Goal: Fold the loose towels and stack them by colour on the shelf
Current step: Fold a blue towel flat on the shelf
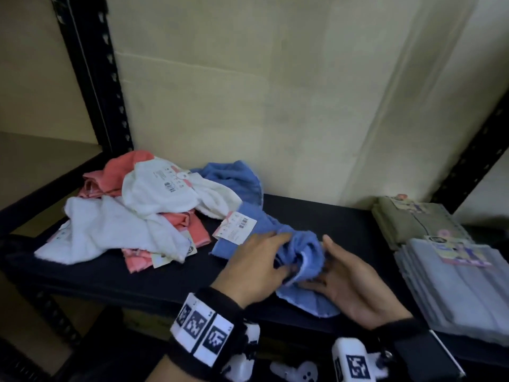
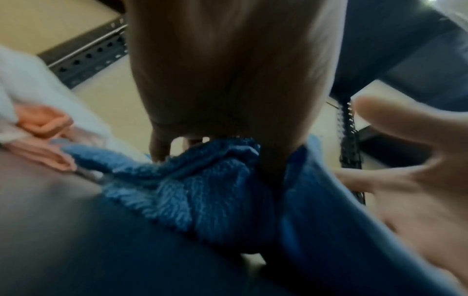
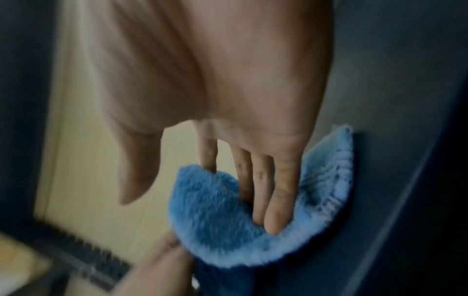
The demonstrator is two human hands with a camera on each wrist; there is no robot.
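At about nine o'clock on the black shelf (image 1: 170, 274) lay a loose heap: coral towels (image 1: 118, 172), white towels (image 1: 115, 230) over them, and a card swing tag (image 1: 170, 179) with a barcode; its small print could not be read. A second barcoded tag (image 1: 237, 225) lay at the heap's right edge, also illegible.

Near six o'clock, at the front edge, the blue towel (image 1: 300, 252) sat bunched between both hands. The left hand (image 1: 256, 266) had its fingers curled into the fabric, gripping a fold. The right hand (image 1: 355, 285) lay palm-up, fingers (image 3: 278, 200) nearly straight and tucked into the terry, seemingly supporting rather than pinching, though blur made that uncertain.

The towel looked light, soft and limp, and would sag unless held by a hemmed edge or two corners.

At three o'clock lay folded packs, olive (image 1: 413, 221) behind and pale grey-blue (image 1: 454, 288) in front, each with a printed label too blurred to read.
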